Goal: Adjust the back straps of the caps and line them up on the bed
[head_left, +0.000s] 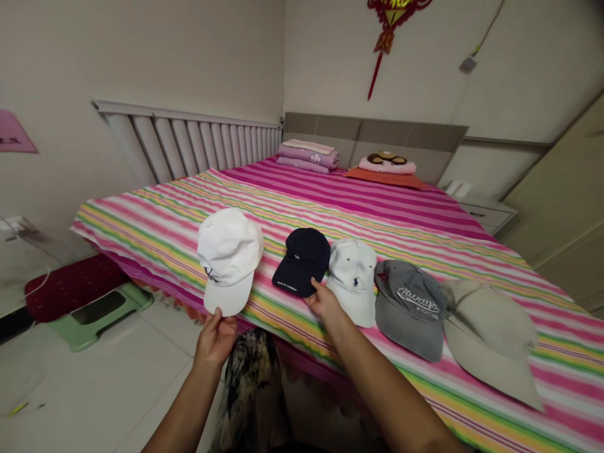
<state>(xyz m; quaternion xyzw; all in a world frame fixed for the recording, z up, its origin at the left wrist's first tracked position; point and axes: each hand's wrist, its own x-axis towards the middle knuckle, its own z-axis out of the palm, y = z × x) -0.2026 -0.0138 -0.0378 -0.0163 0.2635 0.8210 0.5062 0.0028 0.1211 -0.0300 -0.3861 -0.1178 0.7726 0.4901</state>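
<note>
Head view: white cap (230, 258) in hand (216, 336); grey cap (409, 308) reads "Always".

Along the bed, from left to right, lie a white cap (229, 261), a navy cap (302, 261), a white cap with a navy logo (353, 282), a grey cap with white lettering (409, 308) and a beige cap (491, 340), on a bedsheet (472, 264) striped pink, white, yellow and green.
</note>
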